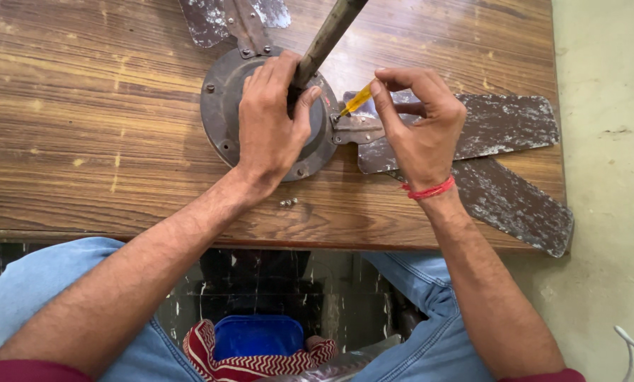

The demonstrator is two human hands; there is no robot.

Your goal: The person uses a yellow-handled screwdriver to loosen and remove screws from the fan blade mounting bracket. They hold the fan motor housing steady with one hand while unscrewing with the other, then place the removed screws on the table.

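Nearest the camera, below the bench edge, a blue box [257,337] sits on a red-and-white patterned cloth [246,364] between the person's denim-clad knees. On the wooden bench [83,127], toward the left of the work, the left hand [271,124] lies on the round dark motor housing [221,106] of a ceiling fan, its fingers curled around the base of the metal rod [327,35] that rises from the hub toward the far side. At the far edge a worn, paint-flaked blade [204,18] is bolted to the housing by a metal bracket [246,25]. Just near of the housing, two small screws [288,202] lie loose on the bench. To the right, the right hand [419,127], with a red thread [429,190] at its wrist, pinches a yellow-handled screwdriver [358,100] between thumb and fingertips, its tip set at the bracket of another blade [501,124]. A third blade [515,205] lies under that one, reaching toward the near right corner of the bench.
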